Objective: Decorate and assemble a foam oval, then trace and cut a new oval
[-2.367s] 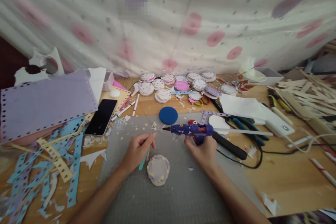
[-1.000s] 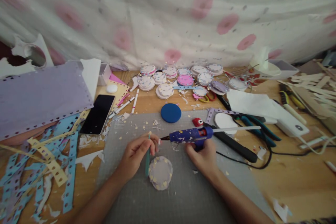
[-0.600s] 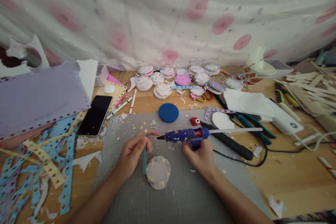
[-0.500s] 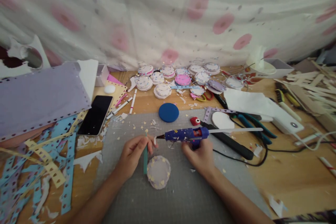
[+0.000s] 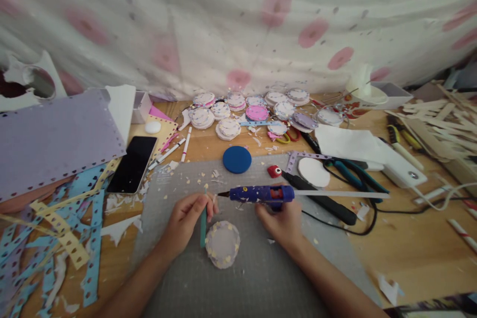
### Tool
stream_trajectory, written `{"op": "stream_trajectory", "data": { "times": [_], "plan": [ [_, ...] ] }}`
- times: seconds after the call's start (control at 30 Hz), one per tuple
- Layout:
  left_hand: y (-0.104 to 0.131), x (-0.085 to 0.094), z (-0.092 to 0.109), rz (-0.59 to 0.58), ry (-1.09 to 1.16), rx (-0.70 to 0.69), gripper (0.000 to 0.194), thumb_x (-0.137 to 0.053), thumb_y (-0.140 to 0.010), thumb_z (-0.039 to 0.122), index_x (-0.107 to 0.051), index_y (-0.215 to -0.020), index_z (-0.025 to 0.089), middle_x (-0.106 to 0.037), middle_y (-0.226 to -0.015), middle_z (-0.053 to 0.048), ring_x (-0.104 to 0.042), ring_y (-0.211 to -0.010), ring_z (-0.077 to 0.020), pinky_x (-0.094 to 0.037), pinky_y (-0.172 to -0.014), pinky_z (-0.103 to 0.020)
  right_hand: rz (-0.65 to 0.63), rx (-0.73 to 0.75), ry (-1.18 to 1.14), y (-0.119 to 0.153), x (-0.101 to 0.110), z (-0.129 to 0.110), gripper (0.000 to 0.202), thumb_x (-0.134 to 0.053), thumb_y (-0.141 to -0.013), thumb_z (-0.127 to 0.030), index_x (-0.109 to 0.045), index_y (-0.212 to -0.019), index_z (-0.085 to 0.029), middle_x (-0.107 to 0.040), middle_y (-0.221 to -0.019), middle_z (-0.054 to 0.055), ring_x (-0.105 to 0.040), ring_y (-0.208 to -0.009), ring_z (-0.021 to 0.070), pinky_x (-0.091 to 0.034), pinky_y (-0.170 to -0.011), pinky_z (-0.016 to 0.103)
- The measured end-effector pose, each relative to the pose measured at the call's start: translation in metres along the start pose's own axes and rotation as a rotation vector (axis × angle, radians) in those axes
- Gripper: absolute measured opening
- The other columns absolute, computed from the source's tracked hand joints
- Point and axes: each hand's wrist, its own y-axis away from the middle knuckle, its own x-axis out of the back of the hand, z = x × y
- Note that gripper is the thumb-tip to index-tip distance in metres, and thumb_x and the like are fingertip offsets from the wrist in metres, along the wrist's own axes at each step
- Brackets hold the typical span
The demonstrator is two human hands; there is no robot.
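In my right hand (image 5: 282,222) is a blue hot glue gun (image 5: 248,194), its dark nozzle pointing left. A long white glue stick (image 5: 335,194) sticks out of its back. My left hand (image 5: 186,218) is closed on a thin teal stick (image 5: 203,231), held upright between thumb and fingers. The nozzle tip is close to the left fingertips; whether it touches anything there I cannot tell. Just below lies a pale scalloped paper disc (image 5: 222,244) with small yellow pieces around its rim, on the grey cutting mat (image 5: 261,278).
Ahead are a blue round lid (image 5: 237,159) and several decorated discs (image 5: 228,129). Left are a phone (image 5: 133,164) and punched paper strips (image 5: 95,248). Right lie a white disc (image 5: 314,172), a black-handled tool (image 5: 324,202), teal-handled pliers (image 5: 346,174) and a cable.
The glue gun's back end has dipped slightly, so the glue stick now slopes a little downward. Both hands keep their grips. The whole view has shifted slightly.
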Motion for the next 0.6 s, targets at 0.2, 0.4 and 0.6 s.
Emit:
{"op": "stream_trajectory", "data": {
  "times": [0.2, 0.4, 0.6],
  "plan": [
    [0.002, -0.005, 0.014, 0.046, -0.187, -0.032, 0.041, -0.045, -0.093, 0.039, -0.049, -0.058, 0.018, -0.054, -0.062, -0.002, -0.053, -0.064, -0.0152, -0.042, -0.063, -0.026, 0.066, -0.065, -0.058, -0.003, 0.005, -0.005, 0.007, -0.054, -0.068, -0.025, -0.047, -0.067, -0.022, -0.052, -0.048, -0.006, -0.048, -0.039, 0.0116, -0.039, -0.042, 0.023],
    [0.007, -0.011, 0.020, 0.034, -0.305, -0.069, 0.042, -0.043, -0.093, 0.034, -0.045, -0.054, 0.018, -0.051, -0.057, 0.000, -0.051, -0.056, -0.0123, -0.041, -0.056, -0.023, 0.043, 0.027, -0.051, -0.001, 0.005, -0.006, 0.010, -0.056, -0.068, -0.025, -0.049, -0.076, -0.022, -0.056, -0.053, -0.005, -0.050, -0.043, 0.0124, -0.042, -0.044, 0.023],
    [0.007, -0.011, 0.019, -0.009, -0.320, -0.141, 0.039, -0.042, -0.094, 0.025, -0.045, -0.055, 0.017, -0.051, -0.056, 0.001, -0.054, -0.056, -0.0105, -0.042, -0.056, -0.021, 0.072, 0.079, -0.066, -0.001, 0.004, -0.007, 0.012, -0.057, -0.071, -0.024, -0.048, -0.078, -0.022, -0.052, -0.052, -0.007, -0.048, -0.042, 0.0121, -0.041, -0.043, 0.022]
  ]
}}
